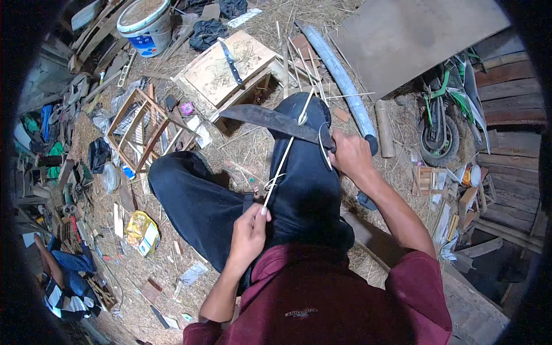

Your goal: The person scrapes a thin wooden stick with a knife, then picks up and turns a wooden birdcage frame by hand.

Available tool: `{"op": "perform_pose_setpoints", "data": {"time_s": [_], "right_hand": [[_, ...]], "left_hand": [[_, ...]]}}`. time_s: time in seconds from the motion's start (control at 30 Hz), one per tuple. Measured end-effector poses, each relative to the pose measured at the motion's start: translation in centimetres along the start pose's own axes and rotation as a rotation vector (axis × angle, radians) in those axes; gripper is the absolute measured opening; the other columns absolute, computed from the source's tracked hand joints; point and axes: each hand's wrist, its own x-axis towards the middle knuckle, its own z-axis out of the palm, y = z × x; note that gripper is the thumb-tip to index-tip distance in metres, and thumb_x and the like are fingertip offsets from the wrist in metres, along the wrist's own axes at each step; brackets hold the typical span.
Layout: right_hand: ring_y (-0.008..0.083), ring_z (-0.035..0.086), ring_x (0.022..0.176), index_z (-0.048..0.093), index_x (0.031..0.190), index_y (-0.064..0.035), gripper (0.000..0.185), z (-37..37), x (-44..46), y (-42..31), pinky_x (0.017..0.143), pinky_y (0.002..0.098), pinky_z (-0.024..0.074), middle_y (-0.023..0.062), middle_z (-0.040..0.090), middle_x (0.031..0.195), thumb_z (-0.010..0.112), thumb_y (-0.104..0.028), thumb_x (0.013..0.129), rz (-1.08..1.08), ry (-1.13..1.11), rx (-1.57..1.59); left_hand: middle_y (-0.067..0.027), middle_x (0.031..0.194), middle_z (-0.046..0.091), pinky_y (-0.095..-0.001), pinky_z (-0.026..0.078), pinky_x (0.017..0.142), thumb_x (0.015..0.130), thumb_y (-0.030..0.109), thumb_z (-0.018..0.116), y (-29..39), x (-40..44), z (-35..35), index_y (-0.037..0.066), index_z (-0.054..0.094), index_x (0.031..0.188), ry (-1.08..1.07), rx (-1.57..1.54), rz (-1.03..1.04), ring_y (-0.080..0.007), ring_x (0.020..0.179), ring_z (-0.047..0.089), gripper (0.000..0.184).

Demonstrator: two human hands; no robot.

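My right hand (352,154) is closed round the handle of a large dark machete (267,119), whose blade points left above my raised knee. Between thumb and fingers, my left hand (251,227) pinches the lower end of a thin pale strip (282,164). The strip runs up over the dark trousers and passes the blade near the knee, where a split or curled piece shows. Thin shavings curl beside the strip and below my right hand. A knife (230,62) with a dark handle lies on a low wooden stool (201,80) beyond my knees.
A white bucket (146,29) stands at the upper left, near a wooden frame (144,129). A grey tube (342,80) and a large board (417,40) lie at the upper right, near a green bike (440,123). Another person (66,279) sits at the lower left.
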Motion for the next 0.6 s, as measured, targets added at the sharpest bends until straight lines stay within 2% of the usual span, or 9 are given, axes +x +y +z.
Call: {"op": "perform_pose_setpoints", "data": {"time_s": [0.23, 0.37, 0.5, 0.53, 0.6], "right_hand": [[0.0404, 0.065, 0.073, 0.057, 0.092, -0.0024, 0.034, 1.0, -1.8, 1.4, 0.065, 0.0494, 0.0513, 0.0187, 0.065, 0.075, 0.076, -0.017, 0.068, 0.016, 0.051, 0.015], [0.0418, 0.065, 0.069, 0.059, 0.086, -0.0017, 0.028, 0.1, -2.0, 1.2, 0.064, 0.0502, 0.0526, 0.0222, 0.065, 0.073, 0.074, -0.020, 0.070, 0.106, 0.088, 0.065], [0.0421, 0.066, 0.071, 0.060, 0.087, -0.0024, 0.028, -0.1, -1.6, 1.4, 0.066, 0.0503, 0.0527, 0.0226, 0.065, 0.074, 0.074, -0.019, 0.071, 0.129, 0.069, 0.064], [0.0421, 0.066, 0.072, 0.060, 0.087, -0.0027, 0.027, 0.1, -1.5, 1.4, 0.066, 0.0503, 0.0527, 0.0226, 0.065, 0.075, 0.074, -0.019, 0.071, 0.141, 0.042, 0.053], [0.0422, 0.066, 0.073, 0.059, 0.087, -0.0029, 0.027, -0.1, -1.3, 1.2, 0.066, 0.0502, 0.0529, 0.0227, 0.065, 0.076, 0.074, -0.019, 0.072, 0.131, 0.030, 0.047]], "left_hand": [[0.0036, 0.056, 0.037, -0.0267, 0.026, 0.047, 0.101, 0.017, 0.048, 1.2, -2.8, -1.6, 0.003, 0.056, 0.081, -0.098, -0.011, -0.146, -0.0040, 0.053, 0.033, 0.025], [0.0040, 0.055, 0.037, -0.0271, 0.027, 0.047, 0.100, 0.015, 0.048, 1.2, -5.1, -2.5, 0.002, 0.056, 0.081, -0.074, -0.070, -0.148, -0.0046, 0.053, 0.034, 0.024], [-0.0004, 0.057, 0.046, -0.0299, 0.035, 0.051, 0.101, 0.020, 0.046, 2.0, -2.4, -3.2, 0.002, 0.057, 0.083, -0.252, 0.194, -0.112, -0.0096, 0.053, 0.041, 0.027], [-0.0027, 0.059, 0.051, -0.0314, 0.039, 0.052, 0.103, 0.022, 0.042, 1.6, -1.6, -3.7, 0.002, 0.057, 0.088, -0.356, 0.154, -0.104, -0.0123, 0.052, 0.045, 0.029], [-0.0020, 0.060, 0.051, -0.0300, 0.040, 0.051, 0.104, 0.023, 0.038, 1.0, -0.1, -3.5, 0.002, 0.056, 0.092, -0.493, 0.013, -0.123, -0.0118, 0.052, 0.047, 0.030]]}}
